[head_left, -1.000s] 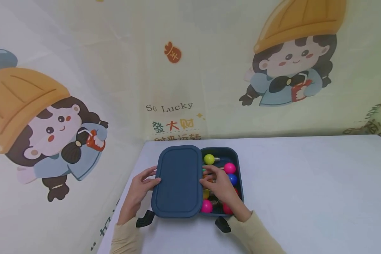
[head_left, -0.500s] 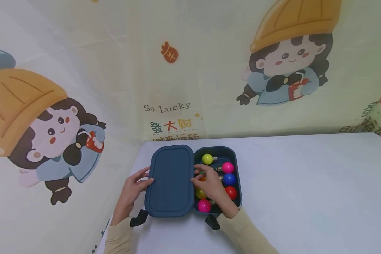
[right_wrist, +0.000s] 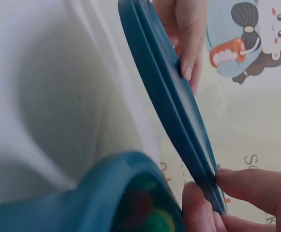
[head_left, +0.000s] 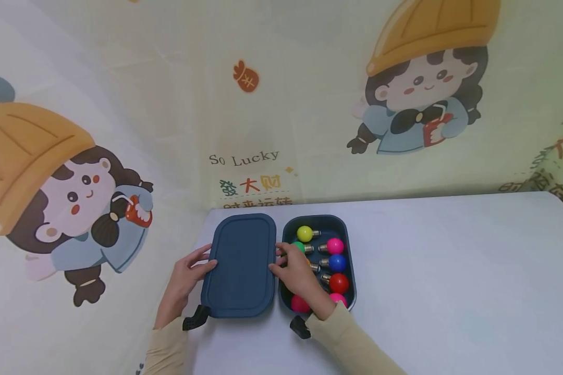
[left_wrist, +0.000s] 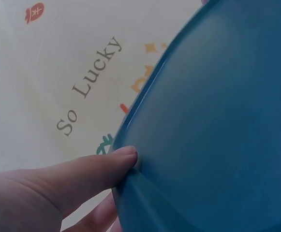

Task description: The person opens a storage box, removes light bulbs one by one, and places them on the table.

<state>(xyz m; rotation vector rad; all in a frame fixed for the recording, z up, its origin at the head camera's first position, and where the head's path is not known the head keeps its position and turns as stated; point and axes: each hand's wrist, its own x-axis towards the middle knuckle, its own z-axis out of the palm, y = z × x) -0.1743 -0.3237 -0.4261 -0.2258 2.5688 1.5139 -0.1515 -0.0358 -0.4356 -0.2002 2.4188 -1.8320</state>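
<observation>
A dark blue, round-cornered lid [head_left: 239, 265] is held by both hands in the head view. My left hand [head_left: 180, 281] pinches its left edge, with the thumb [left_wrist: 123, 159] on the top face. My right hand [head_left: 299, 273] pinches the right edge between thumb [right_wrist: 242, 186] and fingers. In the right wrist view the lid is raised off the table, seen edge-on. Just right of it stands an uncovered dark blue box [head_left: 352, 271] with several coloured toy light bulbs inside, among them a yellow bulb [head_left: 305, 234], a blue bulb [head_left: 337, 263] and a red bulb [head_left: 339, 283]. My right hand hides part of them.
The white table [head_left: 450, 271] stretches far to the right of the box. A printed cloth wall [head_left: 319, 120] with cartoon figures rises behind and on the left, close to the left arm. Black wrist mounts [head_left: 196, 317] sit at both sleeves.
Both hands have carried the lid left, off the box. A gap now shows between lid and box, and more of the bulbs have come into view.
</observation>
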